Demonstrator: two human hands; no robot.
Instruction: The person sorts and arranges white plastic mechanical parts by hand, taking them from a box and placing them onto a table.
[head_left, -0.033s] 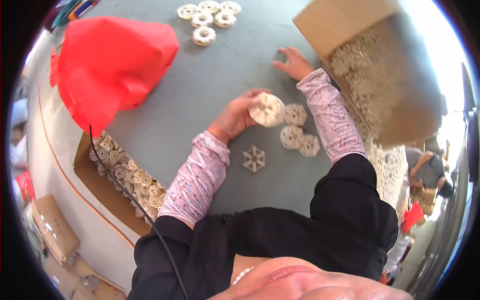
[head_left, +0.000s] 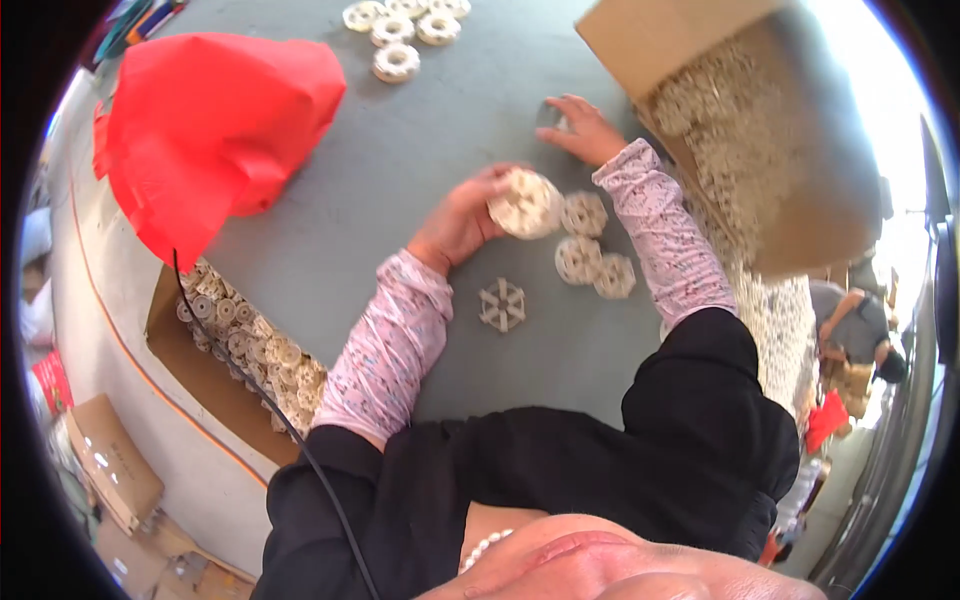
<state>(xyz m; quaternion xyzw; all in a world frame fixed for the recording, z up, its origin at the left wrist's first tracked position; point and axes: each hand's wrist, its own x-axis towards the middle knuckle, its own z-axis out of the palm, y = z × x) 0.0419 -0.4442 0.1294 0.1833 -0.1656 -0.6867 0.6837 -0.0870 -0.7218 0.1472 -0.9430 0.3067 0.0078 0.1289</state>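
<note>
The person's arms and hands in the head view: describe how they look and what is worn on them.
Both forearms wear snug pink sleeve covers with a fine white lace-like print, left sleeve cover and right sleeve cover, each gathered at the wrist. Above them come the loose black sleeves of a black top. The left hand and right hand are bare, without gloves; no rings or watch can be made out.

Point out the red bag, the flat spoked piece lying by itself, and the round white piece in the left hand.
red bag point(head_left: 215, 125), head view, middle of its top face
flat spoked piece point(head_left: 502, 304), head view, its hub
round white piece point(head_left: 527, 203), head view, its upper face
</note>
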